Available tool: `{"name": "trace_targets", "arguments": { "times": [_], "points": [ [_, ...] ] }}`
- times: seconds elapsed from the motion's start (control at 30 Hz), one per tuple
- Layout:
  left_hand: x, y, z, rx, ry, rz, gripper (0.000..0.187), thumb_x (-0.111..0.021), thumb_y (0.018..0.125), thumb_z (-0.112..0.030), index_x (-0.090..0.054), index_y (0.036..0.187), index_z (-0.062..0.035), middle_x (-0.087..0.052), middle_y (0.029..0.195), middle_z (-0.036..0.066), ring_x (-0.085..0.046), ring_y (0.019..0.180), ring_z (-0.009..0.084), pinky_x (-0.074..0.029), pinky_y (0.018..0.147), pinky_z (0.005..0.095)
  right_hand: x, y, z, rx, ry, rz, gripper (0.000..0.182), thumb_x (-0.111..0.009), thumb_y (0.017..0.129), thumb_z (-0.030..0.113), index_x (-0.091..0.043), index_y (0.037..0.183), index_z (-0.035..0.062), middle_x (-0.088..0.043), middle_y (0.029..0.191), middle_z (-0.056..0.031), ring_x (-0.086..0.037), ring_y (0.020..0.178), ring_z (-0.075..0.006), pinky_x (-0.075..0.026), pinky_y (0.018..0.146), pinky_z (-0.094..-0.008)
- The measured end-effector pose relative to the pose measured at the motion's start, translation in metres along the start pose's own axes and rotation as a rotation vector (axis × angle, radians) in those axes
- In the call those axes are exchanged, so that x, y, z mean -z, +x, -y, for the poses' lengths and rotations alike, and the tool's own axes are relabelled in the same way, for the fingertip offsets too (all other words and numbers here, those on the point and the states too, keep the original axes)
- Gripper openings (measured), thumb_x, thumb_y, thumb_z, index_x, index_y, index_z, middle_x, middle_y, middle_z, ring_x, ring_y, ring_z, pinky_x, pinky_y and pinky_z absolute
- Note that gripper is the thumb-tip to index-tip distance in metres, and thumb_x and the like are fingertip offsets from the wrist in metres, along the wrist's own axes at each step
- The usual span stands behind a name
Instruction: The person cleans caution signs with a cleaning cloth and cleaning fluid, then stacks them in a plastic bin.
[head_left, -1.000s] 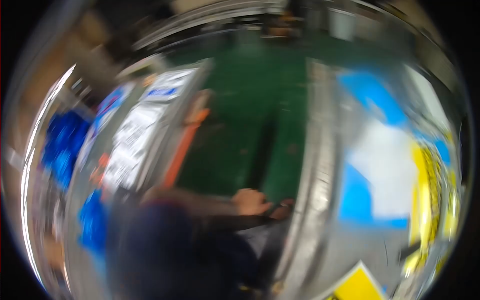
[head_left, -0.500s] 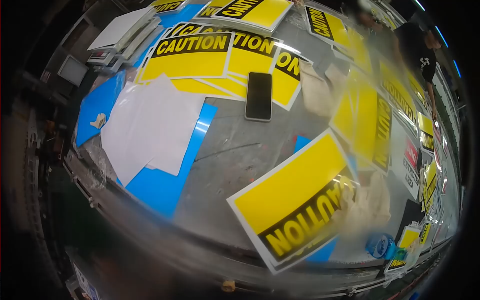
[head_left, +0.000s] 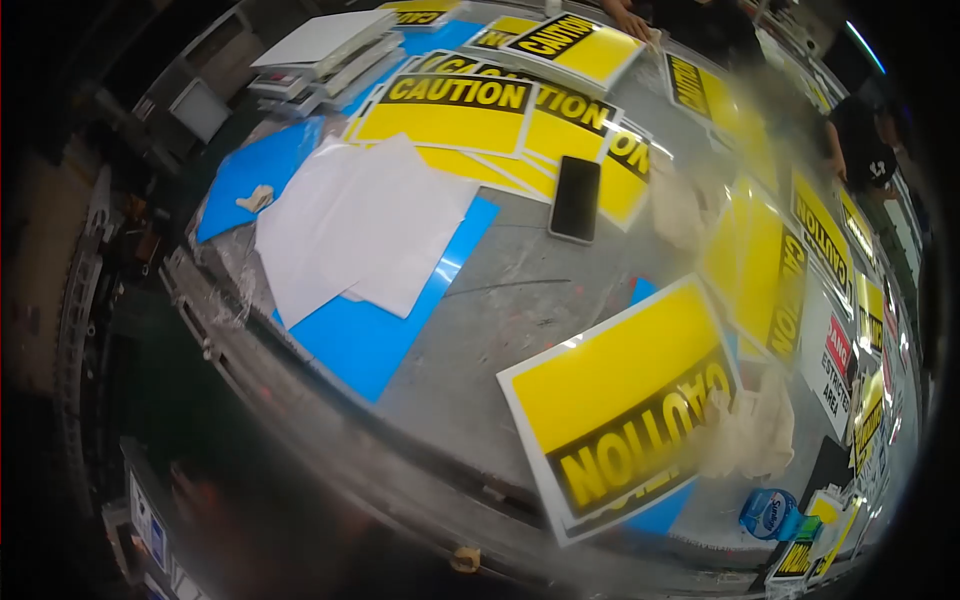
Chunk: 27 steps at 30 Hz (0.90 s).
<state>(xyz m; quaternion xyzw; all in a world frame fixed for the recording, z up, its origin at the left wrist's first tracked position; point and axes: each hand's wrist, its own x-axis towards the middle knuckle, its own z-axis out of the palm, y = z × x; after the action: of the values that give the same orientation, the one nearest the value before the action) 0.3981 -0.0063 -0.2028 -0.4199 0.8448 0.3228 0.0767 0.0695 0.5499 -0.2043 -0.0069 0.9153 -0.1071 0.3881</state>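
Observation:
Neither of my hands can be made out. Nearest to me on the grey table point(head_left: 470, 350) lies a yellow and black CAUTION sign point(head_left: 625, 365), its lettering upside down, with at least one more sign under it. A crumpled cream cloth point(head_left: 760, 425) rests at its right end, partly blurred. Left of it, white paper sheets point(head_left: 350, 225) cover part of a blue sheet point(head_left: 370, 350). A black phone point(head_left: 575, 200) lies face up beside overlapping CAUTION signs point(head_left: 445, 110).
A blue bottle point(head_left: 768, 513) lies near the front edge. White panels point(head_left: 325, 45) are stacked at the back left. More signs point(head_left: 755, 265) and another cloth point(head_left: 685, 210) lie to the right. A person's hand point(head_left: 630, 20) is at the far edge; another person point(head_left: 865, 150) stands at right.
The whole view has shifted, so the table's things sit farther right in it. A person's hand and dark clothing show more plainly at the far edge. The signs, paper and phone keep their places.

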Motion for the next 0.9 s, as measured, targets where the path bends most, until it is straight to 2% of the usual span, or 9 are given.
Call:
{"name": "trace_targets", "arguments": {
  "times": [0.17, 0.27, 0.4, 0.53, 0.6, 0.73, 0.8, 0.83, 0.9],
  "points": [
    [0.048, 0.008, -0.057, -0.019, 0.292, 0.336, 0.049, -0.060, 0.107, -0.043, -0.072, 0.138, -0.0068, -0.071, 0.141, 0.022, -0.065, 0.133, 0.0413, -0.051, 0.113, 0.0480, -0.020, -0.044, -0.022, 0.001, -0.046, 0.009, 0.070, -0.056, 0.112, 0.048, -0.039, 0.167, 0.0082, -0.057, 0.160, -0.0229, -0.060, 0.141, -0.0441, -0.049, 0.113, -0.0628],
    [0.137, 0.002, -0.136, -0.305, 0.349, 0.385, 0.059, -0.062, 0.106, -0.058, -0.072, 0.140, -0.0101, -0.076, 0.126, 0.025, -0.073, 0.119, 0.0430, -0.053, 0.110, 0.0501, -0.026, -0.061, -0.038, 0.006, -0.094, 0.010, 0.071, -0.056, 0.112, 0.048, -0.038, 0.168, 0.0082, -0.056, 0.161, -0.0229, -0.060, 0.141, -0.0441, -0.048, 0.113, -0.0631],
    [0.262, 0.001, -0.247, -0.372, 0.019, 0.589, 0.045, -0.070, 0.105, -0.047, -0.079, 0.129, -0.0100, -0.080, 0.125, 0.016, -0.076, 0.115, 0.0355, -0.058, 0.103, 0.0432, -0.029, -0.090, -0.051, 0.002, -0.164, 0.052, 0.072, -0.055, 0.113, 0.049, -0.037, 0.169, 0.0083, -0.056, 0.162, -0.0229, -0.059, 0.142, -0.0442, -0.048, 0.114, -0.0634],
    [0.259, 0.118, -0.273, -0.807, -0.050, -0.293, 0.042, -0.078, 0.099, -0.036, -0.077, 0.130, -0.0069, -0.075, 0.136, 0.020, -0.071, 0.127, 0.0368, -0.056, 0.108, 0.0431, -0.030, -0.120, -0.063, -0.015, -0.232, 0.101, 0.073, -0.055, 0.113, 0.049, -0.036, 0.171, 0.0084, -0.055, 0.163, -0.0229, -0.059, 0.142, -0.0443, -0.048, 0.114, -0.0637],
    [0.240, 0.208, -0.265, -0.852, 0.535, -0.923, 0.044, -0.077, 0.100, -0.034, -0.075, 0.135, -0.0070, -0.071, 0.143, 0.021, -0.067, 0.135, 0.0373, -0.054, 0.112, 0.0447, -0.034, -0.136, -0.073, -0.025, -0.296, 0.179, 0.073, -0.054, 0.114, 0.050, -0.035, 0.171, 0.0084, -0.055, 0.163, -0.0229, -0.058, 0.143, -0.0444, -0.047, 0.114, -0.0639],
    [0.214, 0.330, -0.206, -0.710, 0.228, -0.764, 0.036, -0.071, 0.102, -0.030, -0.078, 0.136, -0.0171, -0.076, 0.135, 0.017, -0.068, 0.132, 0.0402, -0.052, 0.113, 0.0512, -0.049, -0.164, -0.082, -0.007, -0.431, 0.304, 0.074, -0.054, 0.114, 0.050, -0.034, 0.172, 0.0085, -0.054, 0.164, -0.0228, -0.058, 0.143, -0.0445, -0.047, 0.114, -0.0642],
    [0.214, 0.330, -0.207, -0.662, 0.106, -0.638, 0.034, -0.069, 0.103, -0.026, -0.079, 0.135, -0.0204, -0.077, 0.131, 0.018, -0.069, 0.128, 0.0424, -0.053, 0.110, 0.0533, -0.047, -0.198, -0.040, -0.112, -0.125, -0.110, 0.034, -0.061, 0.111, 0.027, -0.076, 0.125, 0.0009, -0.075, 0.114, -0.0264, -0.072, 0.107, -0.0406, -0.057, 0.096, -0.0535],
    [0.226, 0.313, -0.221, -0.575, 0.059, -0.597, 0.033, -0.067, 0.103, -0.024, -0.079, 0.134, -0.0219, -0.078, 0.129, 0.019, -0.070, 0.126, 0.0429, -0.054, 0.108, 0.0528, -0.104, -0.165, -0.106, 0.151, -0.396, -0.247, 0.029, -0.064, 0.109, 0.025, -0.075, 0.123, 0.0027, -0.071, 0.103, -0.0269, -0.069, 0.097, -0.0444, -0.055, 0.087, -0.0575],
    [0.243, 0.289, -0.242, -0.485, -0.083, -0.588, 0.031, -0.065, 0.102, -0.016, -0.081, 0.128, -0.0225, -0.077, 0.124, 0.023, -0.072, 0.117, 0.0452, -0.059, 0.100, 0.0512, -0.092, -0.178, -0.088, 0.062, -0.142, -0.341, 0.061, -0.074, 0.098, 0.051, -0.078, 0.105, -0.0095, -0.076, 0.108, -0.0356, -0.073, 0.108, -0.0543, -0.059, 0.099, -0.0577]
  ]
}}
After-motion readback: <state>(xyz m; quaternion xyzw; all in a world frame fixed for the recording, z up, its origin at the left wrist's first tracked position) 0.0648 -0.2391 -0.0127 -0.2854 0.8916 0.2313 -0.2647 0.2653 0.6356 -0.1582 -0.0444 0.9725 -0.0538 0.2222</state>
